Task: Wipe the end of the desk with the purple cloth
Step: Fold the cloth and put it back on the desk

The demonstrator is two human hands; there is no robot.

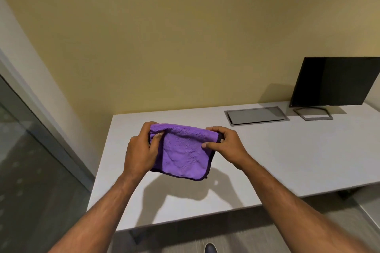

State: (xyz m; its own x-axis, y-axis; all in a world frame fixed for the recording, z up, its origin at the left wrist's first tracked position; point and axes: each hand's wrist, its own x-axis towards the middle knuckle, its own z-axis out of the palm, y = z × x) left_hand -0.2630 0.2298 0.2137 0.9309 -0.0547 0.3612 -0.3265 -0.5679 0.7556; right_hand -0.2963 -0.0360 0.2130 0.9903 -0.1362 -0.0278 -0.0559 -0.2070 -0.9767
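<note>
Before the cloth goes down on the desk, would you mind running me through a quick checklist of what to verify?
1. Purple cloth held by both hands: ok. Left hand grips one top corner, right hand the other.
2. Cloth folded to a flat pad: ok, it hangs doubled.
3. Cloth touching the desk: not ok. Its shadow falls separately below, so it looks lifted.
4. Desk end under the cloth free of objects: ok.
5. Monitor and cable hatch away from the wiping area: ok, both sit far right.
6. Cloth damp or dry: cannot tell.

A dark monitor stands beside a grey cable hatch; a shoe tip below.
</note>
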